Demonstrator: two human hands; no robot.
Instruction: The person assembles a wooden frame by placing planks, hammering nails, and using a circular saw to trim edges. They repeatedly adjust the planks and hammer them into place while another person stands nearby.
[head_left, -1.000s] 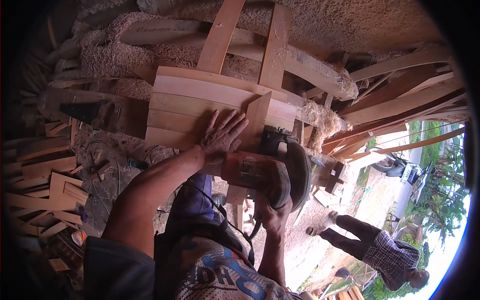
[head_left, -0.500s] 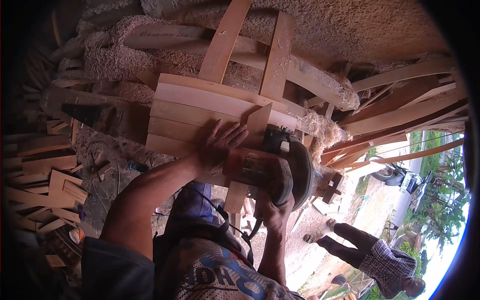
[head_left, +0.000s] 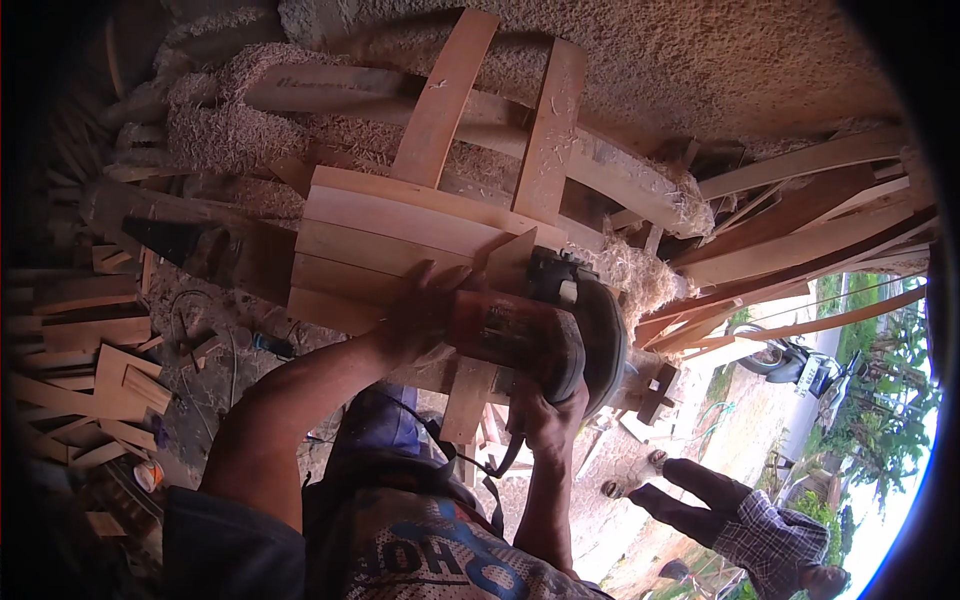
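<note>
My right hand is wrapped round the dark rear handle of a circular saw with a red motor housing and a round guard. The saw sits at the right end of several pale boards lying side by side. On these boards beside the motor housing rests my left hand, its fingers stretched out and partly in shadow. A small slanted piece of wood lies on the boards by the front of the saw. The blade is hidden.
Two planks stick out beyond the boards over a beam covered with shavings. Offcuts are piled at the left. Long timbers lean at the right, near a motorcycle and a person in a checked shirt.
My left hand has drawn back slightly left across the boards, and its fingers reach less far over them. The saw stays at the boards' right end, in my right hand.
</note>
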